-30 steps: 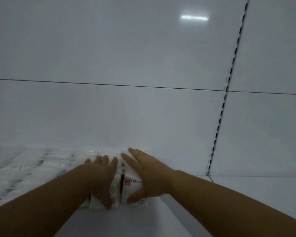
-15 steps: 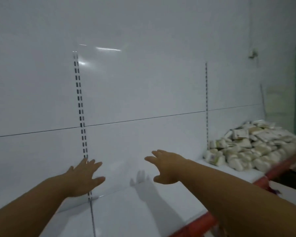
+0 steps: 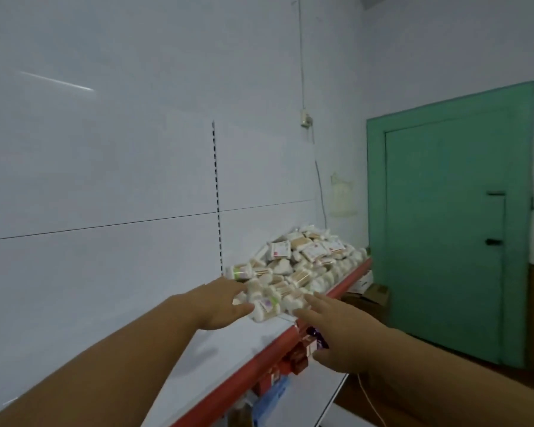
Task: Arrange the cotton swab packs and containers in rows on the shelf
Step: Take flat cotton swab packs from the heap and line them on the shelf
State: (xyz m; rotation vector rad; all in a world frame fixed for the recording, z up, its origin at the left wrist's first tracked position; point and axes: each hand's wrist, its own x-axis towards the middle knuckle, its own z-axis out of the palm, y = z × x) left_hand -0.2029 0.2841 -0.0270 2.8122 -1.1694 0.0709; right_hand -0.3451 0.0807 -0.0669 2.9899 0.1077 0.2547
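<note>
A loose heap of cotton swab packs and containers (image 3: 302, 266) lies on the white shelf (image 3: 228, 343) with a red front edge, near its right end. My left hand (image 3: 222, 303) reaches over the shelf with fingers stretched out, its fingertips at the near edge of the heap. My right hand (image 3: 336, 331) is held out just in front of the red edge, fingers straight, pointing at the nearest packs. Neither hand holds anything.
The white back panel (image 3: 105, 180) with a slotted upright (image 3: 217, 195) rises behind the shelf. Red and blue goods (image 3: 293, 362) sit on the lower shelf. A green door (image 3: 450, 223) stands at the right, with cardboard boxes (image 3: 370, 291) on the floor beside it.
My view has swung right, away from the arranged packs that both hands held. Both hands let go and have moved right to the near edge of the heap.
</note>
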